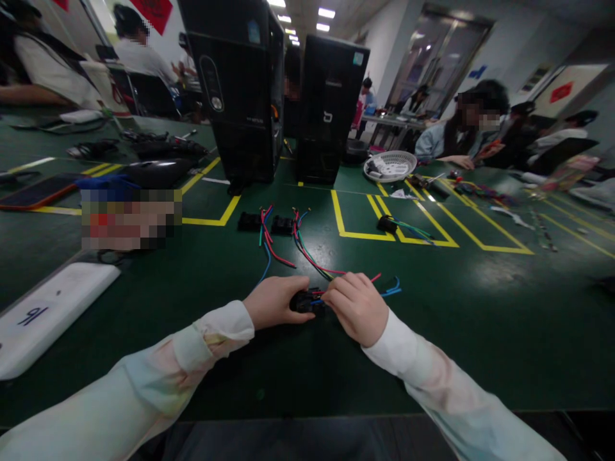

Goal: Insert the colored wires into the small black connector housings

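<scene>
The black connector (307, 301) sits low on the green surface (480, 333), just in front of me, pinned between my two hands. My left hand (273, 302) holds its left end, fingers closed round the housing and thumb lying along the top. My right hand (356, 306) bears on the right end, fingers (336, 289) bunched together and pinched at the point where the wires (384, 288) enter; whether they grip a single wire or press on the housing I cannot tell, as the knuckles hide the tips. Red and blue leads trail out to the right of that hand, and longer red, green and blue ones run away from me up the surface. Judgement: the step in hand is seating or working a lead at the connector body, with the left hand acting as the brace. The next move would call for a steady hold on the housing and a fine, straight push or pull by the right fingertips, without dragging the loose leads. Further off lie two more black connectors (250, 221) with their wires, near the yellow tape lines (346, 234). Beyond stand two black computer towers (240, 89); a white basket (390, 165) lies right of them, a white tray (52, 307) at my left. Other people sit at the far edges.
</scene>
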Tool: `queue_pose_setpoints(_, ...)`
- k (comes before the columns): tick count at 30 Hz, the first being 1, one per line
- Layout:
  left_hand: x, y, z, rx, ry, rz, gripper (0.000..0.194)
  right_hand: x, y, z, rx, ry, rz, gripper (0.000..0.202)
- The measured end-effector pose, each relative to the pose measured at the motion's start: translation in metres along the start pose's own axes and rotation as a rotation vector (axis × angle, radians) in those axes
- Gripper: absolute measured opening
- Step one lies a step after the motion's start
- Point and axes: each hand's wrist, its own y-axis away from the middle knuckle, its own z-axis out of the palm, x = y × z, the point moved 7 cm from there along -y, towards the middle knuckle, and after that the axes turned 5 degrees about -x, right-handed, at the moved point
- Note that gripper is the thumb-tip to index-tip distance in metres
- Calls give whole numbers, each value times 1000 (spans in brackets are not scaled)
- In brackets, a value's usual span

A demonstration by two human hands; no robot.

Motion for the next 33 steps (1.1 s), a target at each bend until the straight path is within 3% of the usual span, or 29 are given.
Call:
queue_pose_setpoints(7,-1,0,0,-4,14,-7,32,4,0,7,-45,-13,71,18)
queue_pose_setpoints(14,-1,0,0,14,12,-38,33,-3,0,5,-46,-60,-46,17)
queue_pose_setpoints(20,2,-1,-1,6,4,-9,33,1,-1,0,29,-78,-20,21)
queue_pose_setpoints(27,1,-1,0,8,12,-21,32,4,-1,8,-48,-145,-20,23)
queue_pose_setpoints(33,2,-1,0,11,-2,-19,33,-3,2,-2,66,-178,-91,24)
